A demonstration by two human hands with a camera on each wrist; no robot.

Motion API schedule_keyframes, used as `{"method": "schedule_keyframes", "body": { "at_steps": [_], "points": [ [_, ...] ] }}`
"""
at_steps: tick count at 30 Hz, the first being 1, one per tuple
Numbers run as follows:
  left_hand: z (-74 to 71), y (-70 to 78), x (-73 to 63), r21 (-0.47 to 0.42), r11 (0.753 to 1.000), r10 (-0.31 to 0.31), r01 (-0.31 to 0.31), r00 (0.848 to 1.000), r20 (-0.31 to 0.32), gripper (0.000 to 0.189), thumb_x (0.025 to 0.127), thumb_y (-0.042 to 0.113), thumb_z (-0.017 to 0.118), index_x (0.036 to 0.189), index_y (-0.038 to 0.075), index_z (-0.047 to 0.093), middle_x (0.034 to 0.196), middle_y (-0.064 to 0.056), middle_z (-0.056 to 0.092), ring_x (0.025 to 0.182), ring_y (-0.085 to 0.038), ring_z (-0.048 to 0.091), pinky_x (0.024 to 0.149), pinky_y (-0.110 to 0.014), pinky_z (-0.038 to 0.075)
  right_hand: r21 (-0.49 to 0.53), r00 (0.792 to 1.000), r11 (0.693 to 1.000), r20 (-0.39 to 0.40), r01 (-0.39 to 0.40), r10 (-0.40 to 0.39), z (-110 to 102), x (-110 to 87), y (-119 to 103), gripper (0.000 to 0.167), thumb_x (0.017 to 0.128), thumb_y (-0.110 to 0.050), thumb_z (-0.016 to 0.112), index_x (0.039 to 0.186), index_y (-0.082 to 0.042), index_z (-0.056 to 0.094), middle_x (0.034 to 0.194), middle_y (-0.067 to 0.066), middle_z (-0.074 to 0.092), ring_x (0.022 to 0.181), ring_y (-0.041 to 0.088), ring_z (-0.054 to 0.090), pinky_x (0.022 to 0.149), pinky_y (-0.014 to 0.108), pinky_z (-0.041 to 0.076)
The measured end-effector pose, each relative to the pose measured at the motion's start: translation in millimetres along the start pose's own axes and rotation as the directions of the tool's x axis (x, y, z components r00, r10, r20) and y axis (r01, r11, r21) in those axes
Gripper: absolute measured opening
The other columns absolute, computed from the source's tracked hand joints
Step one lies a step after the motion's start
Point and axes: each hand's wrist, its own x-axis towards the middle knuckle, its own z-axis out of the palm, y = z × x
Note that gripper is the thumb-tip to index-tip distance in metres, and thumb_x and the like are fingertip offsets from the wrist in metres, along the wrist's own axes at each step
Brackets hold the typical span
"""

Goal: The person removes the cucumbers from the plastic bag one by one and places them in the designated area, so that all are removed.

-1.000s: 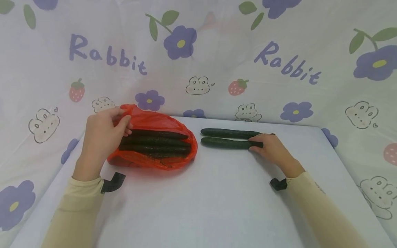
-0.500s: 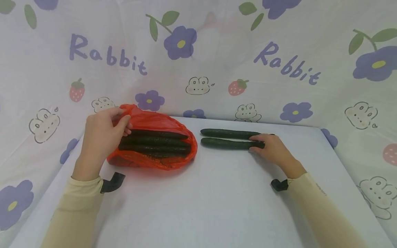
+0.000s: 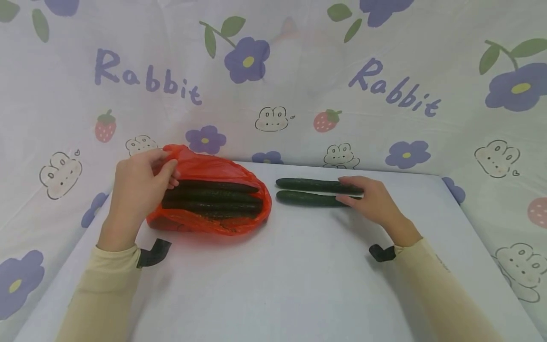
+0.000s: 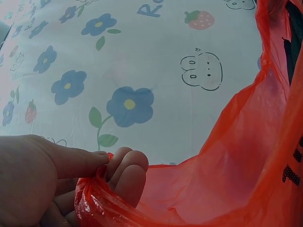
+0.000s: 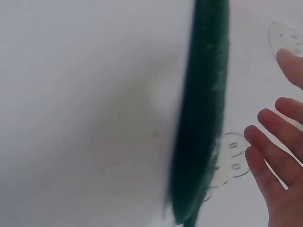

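Observation:
My left hand [image 3: 137, 190] pinches the rim of a red plastic bag [image 3: 205, 164] at its left end; the left wrist view shows the gathered film between thumb and fingers. Several dark green cucumbers [image 3: 215, 195] lie inside the bag, visible through its mouth. Right of the bag, a back cucumber [image 3: 305, 184] and a front cucumber [image 3: 305, 198] lie side by side on the table. Over their right ends hovers my right hand [image 3: 372, 199], covering part of them. In the right wrist view, its fingers [image 5: 272, 153] are spread and apart from a blurred cucumber [image 5: 201, 109].
A white tabletop [image 3: 265, 285] carries everything. Behind it hangs a white cloth [image 3: 299, 90] printed with flowers, strawberries and rabbits. Each cuff has a black wrist mount [image 3: 155, 253] on its inner side.
My right hand has let go of the front cucumber, its fingers lifting and shifting slightly left over the pair. The left hand and the bag have stayed nearly still.

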Motion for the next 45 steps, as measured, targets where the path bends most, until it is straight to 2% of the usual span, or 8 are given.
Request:
{"method": "schedule_keyframes", "body": {
  "at_steps": [3, 10, 16, 23, 35, 41, 44, 45],
  "points": [
    [0.1, -0.4, 0.2, 0.001, 1.0, 0.002, -0.002, 1.0, 0.0, 0.023, 0.109, 0.016, 0.068, 0.124, -0.001, 0.074, 0.089, -0.014, 0.075, 0.08, -0.03, 0.077, 0.086, -0.053, 0.064, 0.017, 1.0, 1.0, -0.011, 0.016, -0.016, -3, 2.8, -10, 0.051, 0.094, -0.026, 0.088, 0.138, -0.005, 0.073, 0.137, 0.013, 0.072, 0.132, 0.035, 0.064, 0.114, 0.057, 0.046],
    [0.1, 0.3, 0.8, 0.002, 1.0, 0.007, -0.007, 1.0, 0.001, 0.022, 0.108, 0.016, 0.068, 0.122, -0.001, 0.075, 0.088, -0.014, 0.075, 0.079, -0.029, 0.078, 0.086, -0.052, 0.064, 0.059, 0.999, 0.997, 0.028, 0.042, -0.044, -6, 10.6, -35, 0.055, 0.094, -0.03, 0.089, 0.14, -0.007, 0.072, 0.138, 0.009, 0.072, 0.129, 0.033, 0.066, 0.112, 0.055, 0.049],
    [0.4, 0.4, 0.0, 0.003, 1.0, 0.007, -0.007, 1.0, -0.001, 0.022, 0.108, 0.015, 0.068, 0.122, -0.001, 0.075, 0.087, -0.013, 0.075, 0.078, -0.029, 0.078, 0.086, -0.052, 0.064, 0.07, 0.993, 0.99, 0.004, 0.122, -0.122, -7, 21.8, -48, 0.054, 0.093, -0.026, 0.09, 0.141, -0.009, 0.072, 0.139, 0.008, 0.072, 0.124, 0.035, 0.069, 0.108, 0.055, 0.053],
    [1.6, 0.5, 0.0, -0.002, 1.0, 0.013, -0.013, 1.0, -0.001, 0.022, 0.108, 0.015, 0.068, 0.123, -0.001, 0.074, 0.087, -0.013, 0.075, 0.078, -0.029, 0.078, 0.085, -0.052, 0.064, 0.084, 0.981, 0.978, 0.019, 0.192, -0.195, -2, 34.2, -69, 0.054, 0.092, -0.021, 0.091, 0.141, -0.007, 0.072, 0.137, 0.01, 0.073, 0.123, 0.036, 0.07, 0.106, 0.053, 0.055],
    [2.6, 0.8, 0.5, -0.005, 1.0, 0.008, -0.008, 1.0, 0.004, 0.022, 0.109, 0.016, 0.068, 0.122, 0.0, 0.075, 0.088, -0.012, 0.075, 0.079, -0.029, 0.078, 0.086, -0.052, 0.064, 0.086, 0.976, 0.976, 0.076, 0.199, -0.206, 8, 51.5, -98, 0.053, 0.095, -0.025, 0.088, 0.142, -0.011, 0.071, 0.137, 0.006, 0.073, 0.125, 0.03, 0.068, 0.107, 0.051, 0.054],
    [2.5, 1.9, 0.5, 0.002, 1.0, 0.023, -0.023, 1.0, -0.001, 0.022, 0.108, 0.015, 0.069, 0.122, 0.0, 0.075, 0.087, -0.012, 0.076, 0.077, -0.027, 0.078, 0.083, -0.048, 0.065, 0.089, 0.968, 0.971, 0.098, 0.222, -0.23, 16, 58.8, -109, 0.05, 0.096, -0.023, 0.087, 0.142, -0.01, 0.071, 0.136, 0.006, 0.073, 0.125, 0.029, 0.067, 0.107, 0.051, 0.055],
    [2.3, 3.0, -0.1, 0.01, 1.0, 0.025, -0.025, 1.0, -0.005, 0.021, 0.108, 0.014, 0.069, 0.122, 0.0, 0.075, 0.087, -0.011, 0.076, 0.076, -0.026, 0.078, 0.081, -0.04, 0.065, 0.093, 0.964, 0.968, 0.106, 0.234, -0.243, 20, 62.0, -113, 0.05, 0.097, -0.024, 0.086, 0.142, -0.011, 0.071, 0.137, 0.005, 0.073, 0.126, 0.027, 0.067, 0.108, 0.049, 0.054],
    [2.2, 3.6, -0.1, 0.009, 1.0, 0.026, -0.026, 1.0, -0.006, 0.021, 0.107, 0.014, 0.069, 0.122, 0.0, 0.075, 0.086, -0.011, 0.076, 0.076, -0.026, 0.078, 0.079, -0.033, 0.065, 0.096, 0.963, 0.966, 0.105, 0.239, -0.249, 21, 62.7, -114, 0.05, 0.096, -0.024, 0.087, 0.142, -0.011, 0.072, 0.137, 0.005, 0.073, 0.126, 0.026, 0.067, 0.108, 0.048, 0.054]
  ]
}}
